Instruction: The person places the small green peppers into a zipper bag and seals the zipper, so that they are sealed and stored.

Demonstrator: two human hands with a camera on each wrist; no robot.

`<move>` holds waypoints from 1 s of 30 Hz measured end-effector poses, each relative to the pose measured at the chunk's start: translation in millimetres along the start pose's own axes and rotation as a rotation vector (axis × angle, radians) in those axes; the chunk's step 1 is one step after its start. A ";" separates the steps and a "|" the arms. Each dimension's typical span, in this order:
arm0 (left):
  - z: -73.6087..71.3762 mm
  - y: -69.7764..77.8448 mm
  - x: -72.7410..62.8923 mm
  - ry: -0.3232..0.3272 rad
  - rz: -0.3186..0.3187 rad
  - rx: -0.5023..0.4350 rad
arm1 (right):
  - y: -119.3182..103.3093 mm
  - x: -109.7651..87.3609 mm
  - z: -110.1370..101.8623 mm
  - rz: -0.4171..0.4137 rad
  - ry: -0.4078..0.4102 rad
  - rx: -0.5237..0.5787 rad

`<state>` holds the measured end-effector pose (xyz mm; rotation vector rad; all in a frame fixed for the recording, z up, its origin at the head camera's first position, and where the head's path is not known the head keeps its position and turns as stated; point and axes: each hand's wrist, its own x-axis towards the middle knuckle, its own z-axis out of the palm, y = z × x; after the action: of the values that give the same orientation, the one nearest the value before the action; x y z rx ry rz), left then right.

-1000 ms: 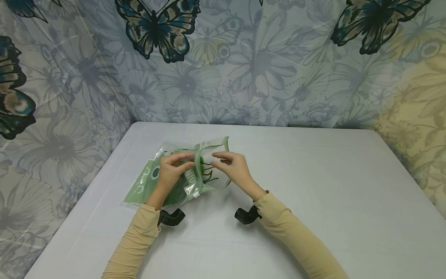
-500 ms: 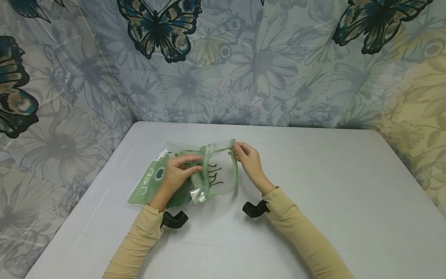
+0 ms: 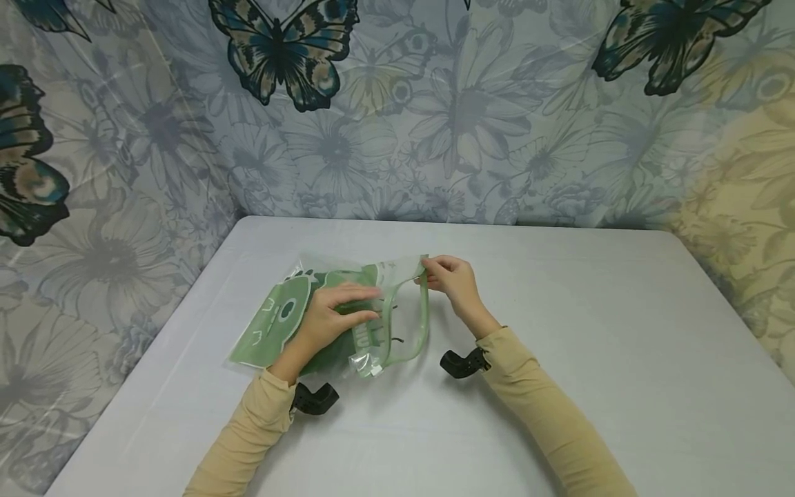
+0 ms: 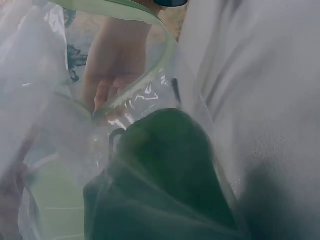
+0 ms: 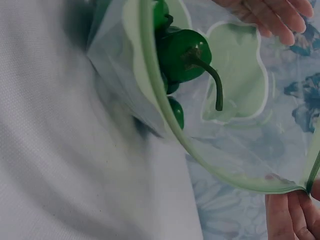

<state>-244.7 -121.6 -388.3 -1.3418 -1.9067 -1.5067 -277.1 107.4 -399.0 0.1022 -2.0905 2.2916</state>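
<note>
A clear and light-green zip bag (image 3: 263, 338) lies on the table with its mouth to the right, standing open as a loop. Inside are several green peppers (image 5: 182, 57) with long curved stems, seen through the mouth in the right wrist view. My right hand (image 3: 459, 286) pinches the bag's rim at the far corner of the mouth, its fingers (image 5: 285, 220) bent around the edge. My left hand (image 3: 329, 317) is over the bag near the mouth, fingers and thumb extended and apart. A whitish zip slider (image 3: 376, 371) sits at the near corner.
The white table (image 3: 559, 310) extends widely to the right and in front. A patterned cloth wall (image 3: 397, 159) with butterflies rises behind and on the left. Black wrist mounts (image 3: 317, 399) hang below both wrists.
My right hand has moved right, from in front of the mouth to pinching its far corner. The bag and my left hand have shifted right, and the stems show less in the head view.
</note>
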 end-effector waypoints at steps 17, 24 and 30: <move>11.3 -1.3 -4.5 -0.125 0.142 0.171 | 0.9 2.7 -4.0 0.045 0.038 -0.034; 18.4 -0.1 -9.4 -0.173 0.111 0.245 | 0.0 3.0 -6.7 0.064 0.041 -0.042; 31.5 7.5 -16.7 -0.251 -0.002 0.355 | 1.2 5.1 -9.9 0.065 0.041 -0.066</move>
<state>-222.1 -101.1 -408.3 -1.4100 -2.1981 -0.9720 -282.4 117.1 -400.7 -0.0144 -2.1781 2.2359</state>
